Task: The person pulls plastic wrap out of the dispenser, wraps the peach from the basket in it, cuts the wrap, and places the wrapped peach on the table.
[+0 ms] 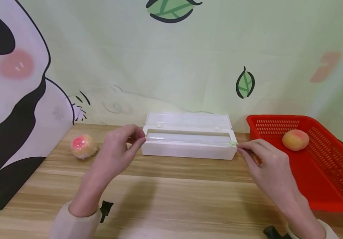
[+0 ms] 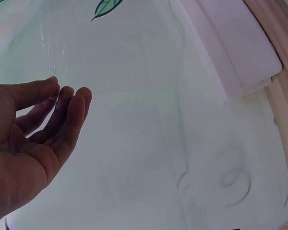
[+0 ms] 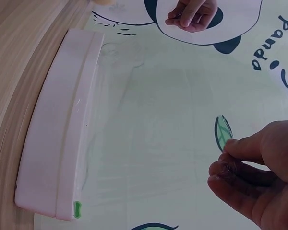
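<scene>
A white cling film dispenser (image 1: 189, 150) sits at the back of the table, its lid (image 1: 189, 120) raised and a roll of film (image 1: 186, 137) inside. My left hand (image 1: 119, 147) is before its left end, thumb and fingertips pinching the edge of clear cling film; faint glints of the film (image 2: 53, 45) show in the left wrist view. Near the other end my right hand (image 1: 268, 162) pinches the film too, crumpled at the fingertips in the right wrist view. A green slider (image 3: 77, 209) is at the dispenser's right end. The film is almost invisible in the head view.
On the left of the table lies a shiny peach (image 1: 83, 146) that looks wrapped in film. At the right stands a red basket (image 1: 324, 206) with another peach (image 1: 295, 139) in it. Behind the wooden table (image 1: 174, 199) hangs a printed panda cloth (image 1: 189, 66).
</scene>
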`<state>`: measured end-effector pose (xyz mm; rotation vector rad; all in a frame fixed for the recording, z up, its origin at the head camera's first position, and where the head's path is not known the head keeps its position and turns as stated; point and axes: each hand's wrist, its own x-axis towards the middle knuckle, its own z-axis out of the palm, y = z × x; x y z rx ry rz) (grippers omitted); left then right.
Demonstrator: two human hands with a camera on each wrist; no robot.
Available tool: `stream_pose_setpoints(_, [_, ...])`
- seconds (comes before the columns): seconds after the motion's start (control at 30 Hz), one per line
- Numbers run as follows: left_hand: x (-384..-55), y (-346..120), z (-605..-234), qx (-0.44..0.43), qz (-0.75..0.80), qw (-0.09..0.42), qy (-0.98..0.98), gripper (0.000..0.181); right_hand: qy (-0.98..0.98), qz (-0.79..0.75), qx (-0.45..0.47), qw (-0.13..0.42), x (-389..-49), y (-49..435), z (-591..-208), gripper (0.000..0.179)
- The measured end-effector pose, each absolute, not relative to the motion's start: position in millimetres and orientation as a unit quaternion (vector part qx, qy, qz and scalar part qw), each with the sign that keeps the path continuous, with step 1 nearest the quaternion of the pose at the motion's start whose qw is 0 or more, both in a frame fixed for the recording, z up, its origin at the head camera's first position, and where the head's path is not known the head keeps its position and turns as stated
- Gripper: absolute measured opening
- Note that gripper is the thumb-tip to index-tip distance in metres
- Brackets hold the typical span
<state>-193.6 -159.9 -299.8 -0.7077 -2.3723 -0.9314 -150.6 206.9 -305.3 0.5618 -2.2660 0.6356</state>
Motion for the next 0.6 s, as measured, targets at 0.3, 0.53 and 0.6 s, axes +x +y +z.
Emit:
stream_pose_setpoints(0.3, [-193.8,-162.9,-299.4,-0.273,-0.338,0.202,-0.877,0.01,-0.887,0.24,0.223,0.324,-147.7,209.4,-307.8,0.032])
stream_pose_setpoints(0.53, [-193.1,-164.6,-299.5,-0.278,-0.328,0.167,-0.887,0.011,-0.904,0.225,0.22,0.289,-145.8,211.0,-309.1,0.031])
stream_pose_setpoints(0.6, [-193.4,-164.7,-299.5,-0.28,-0.323,0.158,-0.89,0.011,-0.907,0.222,0.221,0.283,-146.1,211.1,-309.2,0.03])
